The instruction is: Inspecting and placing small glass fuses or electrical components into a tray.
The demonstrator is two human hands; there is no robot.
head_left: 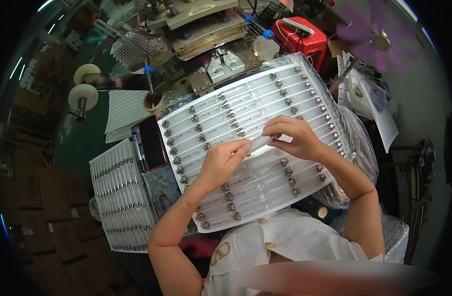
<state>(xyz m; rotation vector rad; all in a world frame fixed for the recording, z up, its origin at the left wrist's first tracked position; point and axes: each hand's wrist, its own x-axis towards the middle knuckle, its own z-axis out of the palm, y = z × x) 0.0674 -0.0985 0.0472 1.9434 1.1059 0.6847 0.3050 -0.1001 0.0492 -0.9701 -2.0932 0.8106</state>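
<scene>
Two trays of clear tubes fill the bench: a big white tray point(265, 163) tilted across the lap, and a smaller tray point(119, 197) lying to its left. Between them rests a dark phone point(153, 142). Above the big tray, the left hand point(221, 163) and right hand point(295, 135) each pinch one end of a single tube point(259, 143) between thumb and fingertips.

Cluttered workshop: green bench point(82, 143), metal press machine point(201, 29), red box point(305, 37), purple fan point(379, 37), brown cartons point(53, 217)
</scene>
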